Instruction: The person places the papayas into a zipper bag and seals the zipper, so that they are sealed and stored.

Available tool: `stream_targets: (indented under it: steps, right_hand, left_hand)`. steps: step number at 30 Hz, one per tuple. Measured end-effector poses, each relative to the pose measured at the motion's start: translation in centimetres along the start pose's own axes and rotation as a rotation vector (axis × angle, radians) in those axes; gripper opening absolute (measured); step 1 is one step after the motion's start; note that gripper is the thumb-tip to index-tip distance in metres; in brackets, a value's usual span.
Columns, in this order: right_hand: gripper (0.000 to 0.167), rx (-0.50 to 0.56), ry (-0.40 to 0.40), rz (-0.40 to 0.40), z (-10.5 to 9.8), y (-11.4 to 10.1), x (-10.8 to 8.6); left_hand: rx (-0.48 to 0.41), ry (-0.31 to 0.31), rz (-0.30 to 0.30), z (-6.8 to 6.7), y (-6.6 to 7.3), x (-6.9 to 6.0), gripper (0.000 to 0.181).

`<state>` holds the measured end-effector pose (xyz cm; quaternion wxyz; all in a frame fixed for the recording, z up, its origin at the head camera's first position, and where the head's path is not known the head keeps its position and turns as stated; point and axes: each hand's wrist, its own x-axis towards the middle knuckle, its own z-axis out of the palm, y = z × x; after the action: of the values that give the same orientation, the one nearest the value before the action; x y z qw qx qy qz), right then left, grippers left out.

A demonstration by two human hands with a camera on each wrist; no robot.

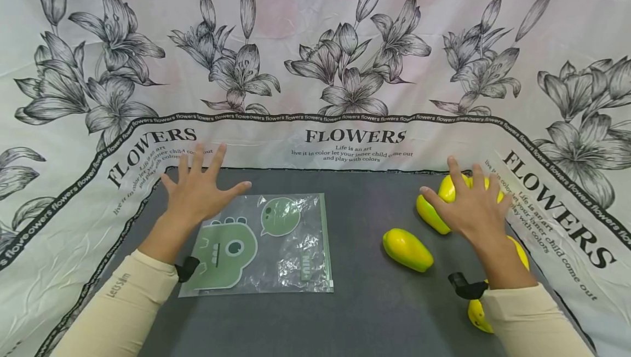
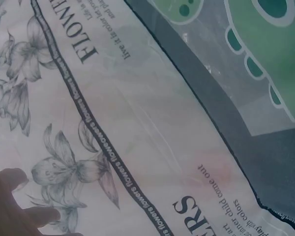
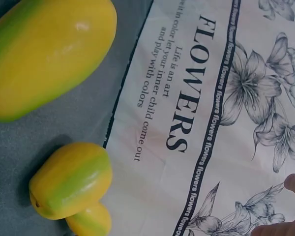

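My left hand (image 1: pixel 199 190), fingers spread, hovers over the far left corner of a clear zip bag (image 1: pixel 291 236) with a green cartoon dinosaur print. With its fingers also spread, my right hand (image 1: pixel 473 206) hangs above several yellow-green mangoes, holding none of them. One mango (image 1: pixel 408 250) lies apart, left of that hand. Partly covered by the right hand is another mango (image 1: pixel 431 214), with more yellow fruit behind the fingers. In the right wrist view a large mango (image 3: pixel 54 54) and a smaller mango (image 3: pixel 71 179) show; only fingertips appear at the right edge.
A grey tabletop (image 1: pixel 355 313) lies under everything. White cloth (image 1: pixel 355 154) with black lily prints and "FLOWERS" lettering borders it at the back and sides. Close to the right sleeve, another yellow fruit (image 1: pixel 478 316) is partly hidden.
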<state>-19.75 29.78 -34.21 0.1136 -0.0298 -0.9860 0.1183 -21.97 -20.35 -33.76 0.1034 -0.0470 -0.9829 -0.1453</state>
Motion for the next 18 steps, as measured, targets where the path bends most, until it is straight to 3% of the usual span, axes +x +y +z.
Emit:
stream_targets:
  steps: [8,18]
  right_hand:
    - [0.089,0.014,0.03,-0.058,0.6,-0.5,-0.4]
    - [0.086,0.056,0.029,-0.094,1.9,-1.2,-1.0]
  left_hand:
    - [0.004,0.018,0.044,1.3,1.2,-0.5,0.101]
    - [-0.019,-0.019,0.053,2.8,2.5,-0.9,0.1]
